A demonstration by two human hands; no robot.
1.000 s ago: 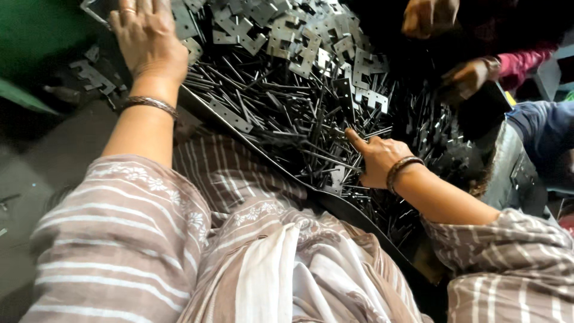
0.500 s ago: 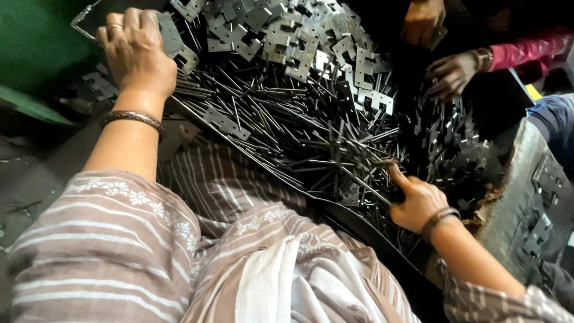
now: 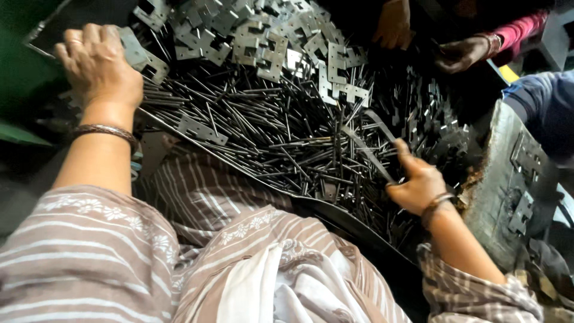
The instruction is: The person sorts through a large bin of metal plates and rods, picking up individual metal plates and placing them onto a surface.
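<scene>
A dark tray (image 3: 335, 210) in front of me holds a heap of thin metal pins (image 3: 281, 134) and flat grey notched metal plates (image 3: 269, 45). My left hand (image 3: 95, 63) rests at the tray's far left corner, fingers curled over a stack of plates (image 3: 139, 54). My right hand (image 3: 418, 182) is at the right side of the heap, closed on a long flat metal strip (image 3: 368, 149) that slants up to the left. Both wrists wear bangles.
Another person's two hands (image 3: 430, 42), one with a pink sleeve, work at the far right of the tray. A rusty metal box (image 3: 508, 179) with plates on it stands to the right. A green surface (image 3: 24, 78) lies to the left. My striped clothing fills the foreground.
My right hand has moved right and toward the near edge of the heap and now grips a flat strip. My left hand has stayed on the plates at the left corner.
</scene>
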